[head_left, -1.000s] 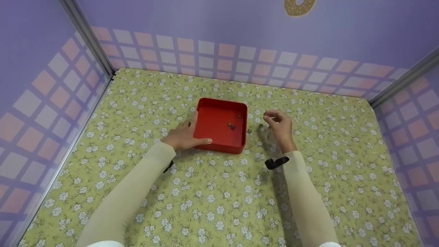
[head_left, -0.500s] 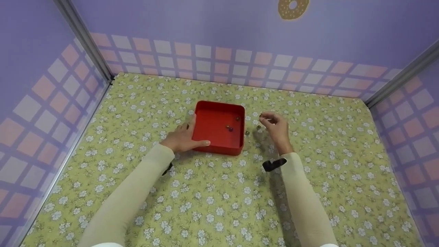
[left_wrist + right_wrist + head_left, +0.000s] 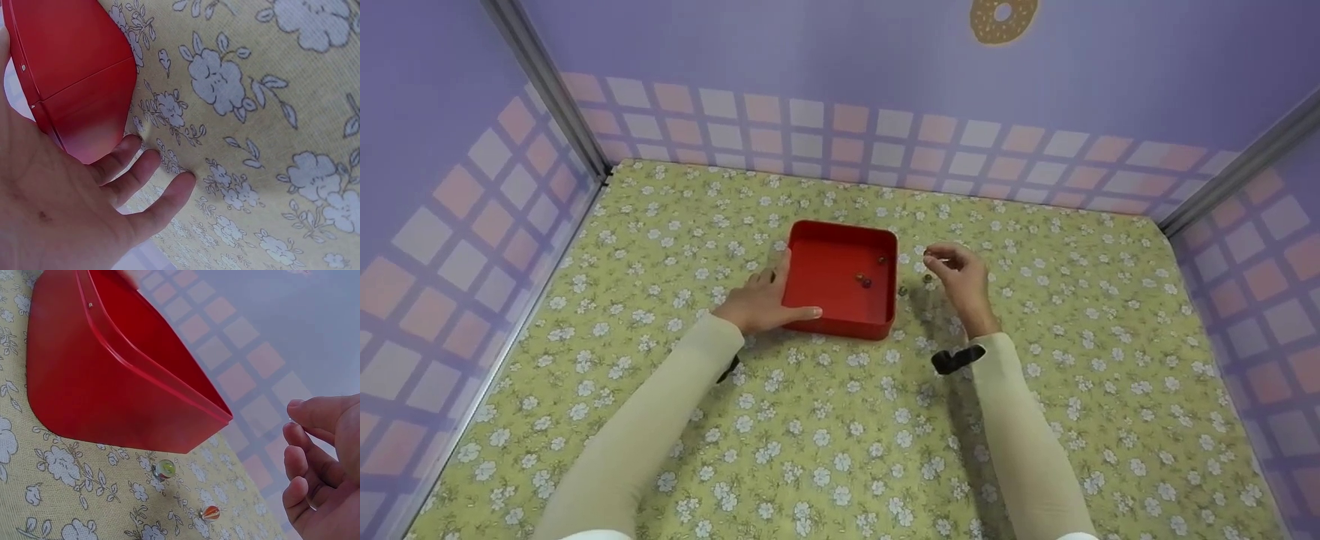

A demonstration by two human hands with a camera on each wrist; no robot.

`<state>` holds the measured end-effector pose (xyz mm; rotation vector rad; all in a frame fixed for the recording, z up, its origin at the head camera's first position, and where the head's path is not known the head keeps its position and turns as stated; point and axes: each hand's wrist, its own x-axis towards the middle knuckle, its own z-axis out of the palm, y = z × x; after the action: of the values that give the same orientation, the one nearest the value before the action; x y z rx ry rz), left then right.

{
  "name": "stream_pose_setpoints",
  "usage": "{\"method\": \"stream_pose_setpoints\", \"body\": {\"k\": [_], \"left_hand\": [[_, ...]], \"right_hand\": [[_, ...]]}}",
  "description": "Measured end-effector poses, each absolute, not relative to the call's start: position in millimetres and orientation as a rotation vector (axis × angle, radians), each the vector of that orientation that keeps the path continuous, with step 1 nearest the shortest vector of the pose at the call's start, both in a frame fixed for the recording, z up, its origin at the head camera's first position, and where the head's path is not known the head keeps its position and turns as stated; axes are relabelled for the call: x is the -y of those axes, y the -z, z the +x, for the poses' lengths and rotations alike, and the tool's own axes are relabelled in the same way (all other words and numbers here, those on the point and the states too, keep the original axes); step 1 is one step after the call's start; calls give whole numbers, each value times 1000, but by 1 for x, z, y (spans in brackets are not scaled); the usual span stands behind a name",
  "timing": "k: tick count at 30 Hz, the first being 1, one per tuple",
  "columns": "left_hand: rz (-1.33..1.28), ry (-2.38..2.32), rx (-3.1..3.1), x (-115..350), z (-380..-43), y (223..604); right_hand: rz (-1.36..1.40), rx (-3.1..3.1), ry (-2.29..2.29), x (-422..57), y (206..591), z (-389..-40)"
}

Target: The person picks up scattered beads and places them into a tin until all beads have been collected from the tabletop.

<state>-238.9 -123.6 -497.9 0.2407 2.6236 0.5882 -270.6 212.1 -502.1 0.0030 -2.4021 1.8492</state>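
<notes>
A red square box [image 3: 840,328] sits on the flowered cloth, with three small marbles [image 3: 867,283] inside, toward its right. My left hand [image 3: 754,304] rests against the box's near left corner, the thumb along the near side and the index finger along the left wall. In the left wrist view its other fingers [image 3: 163,205] are spread loosely below the box. To the right of the box, my right hand [image 3: 966,281] pinches a tiny marble [image 3: 291,421], mostly hidden between thumb and index fingertip. Two marbles lie on the cloth beside the box, one greenish [image 3: 164,469], one orange-striped [image 3: 210,513].
Yellow cloth with white flowers [image 3: 810,442] covers the work surface. Purple panels with pink and white squares enclose the back [image 3: 847,67], the left [image 3: 427,247] and the right [image 3: 1267,300].
My right hand has shifted slightly left toward the box, its fingertips still pinched. The third marble seen near that hand earlier no longer shows. My left hand stays at the box.
</notes>
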Motion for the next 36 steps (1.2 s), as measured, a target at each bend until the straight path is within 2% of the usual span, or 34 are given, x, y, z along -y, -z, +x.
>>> {"method": "stream_pose_setpoints", "body": {"k": [16, 25, 36], "left_hand": [[245, -592, -2607, 123, -238, 493], [231, -593, -2598, 122, -240, 492], [233, -604, -2601, 122, -242, 494]], "right_hand": [[62, 2411, -1891, -199, 473, -256], [60, 2417, -1865, -203, 502, -270], [85, 2415, -1894, -190, 505, -269]]}}
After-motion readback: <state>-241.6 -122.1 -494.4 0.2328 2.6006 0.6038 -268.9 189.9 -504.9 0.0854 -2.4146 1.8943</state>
